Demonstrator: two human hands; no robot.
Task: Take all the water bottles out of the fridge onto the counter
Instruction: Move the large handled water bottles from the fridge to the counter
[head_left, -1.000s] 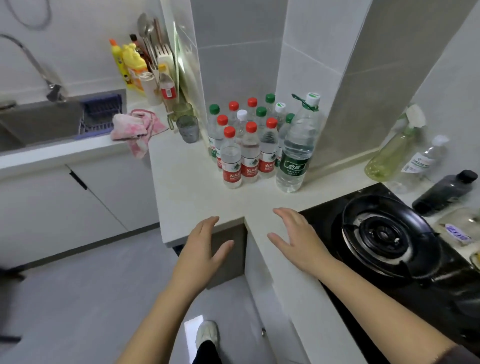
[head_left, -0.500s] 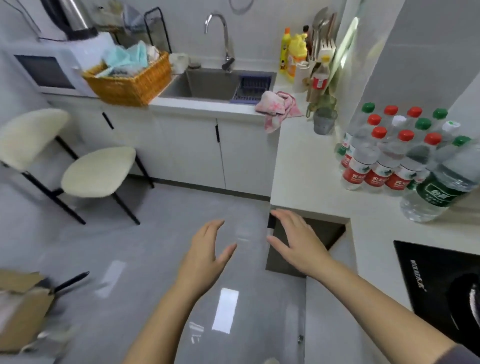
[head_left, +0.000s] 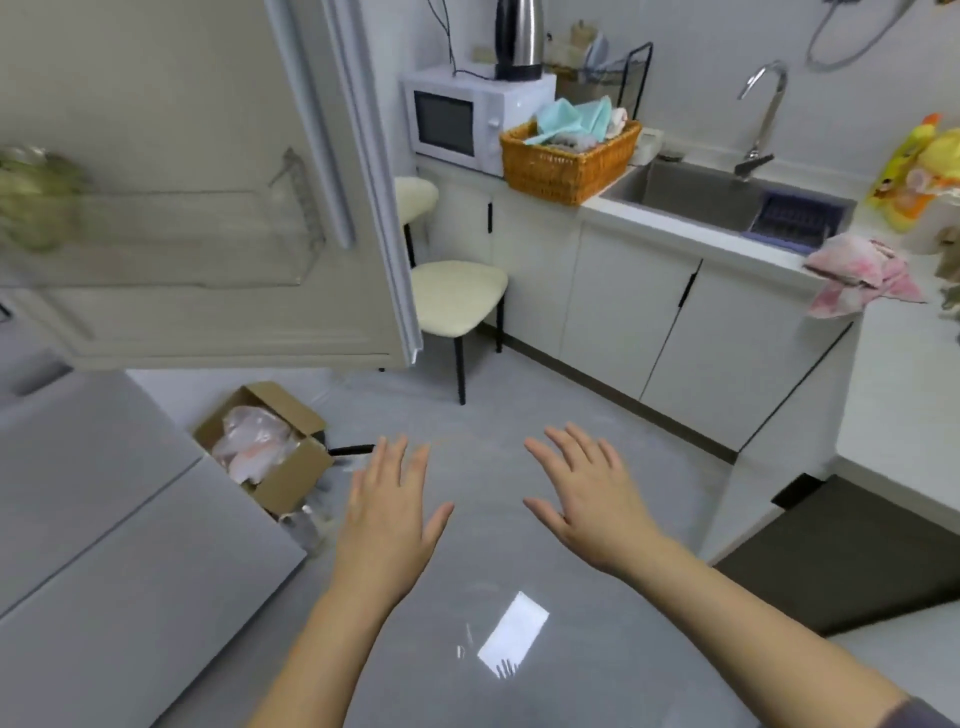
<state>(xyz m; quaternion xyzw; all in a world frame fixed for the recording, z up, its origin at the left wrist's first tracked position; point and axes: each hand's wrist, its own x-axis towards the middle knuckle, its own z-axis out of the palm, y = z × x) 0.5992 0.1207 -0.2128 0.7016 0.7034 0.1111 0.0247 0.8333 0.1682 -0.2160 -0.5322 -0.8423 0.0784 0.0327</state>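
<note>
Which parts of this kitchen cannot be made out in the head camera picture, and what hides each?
Head view:
Fridge interior: beyond the left edge; only the open white fridge door shows, so any bottles inside are unseen.
Green item in the clear door shelf: motion-blurred, unidentifiable.
Yellow plastic bottles: blurred, cut by the right edge.
White counter: mostly cut off at the right edge.

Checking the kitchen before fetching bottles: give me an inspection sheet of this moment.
Surface: counter, pink cloth draped over its edge.
Job's things: fridge door open; water bottles, nothing seen.
Clutter: cardboard box on floor; basket beside microwave.
Hands: left hand and right hand open, empty, above floor.
Cables: black cord above microwave, near kettle.
Surroundings: sink, stool, white cabinets.
</note>
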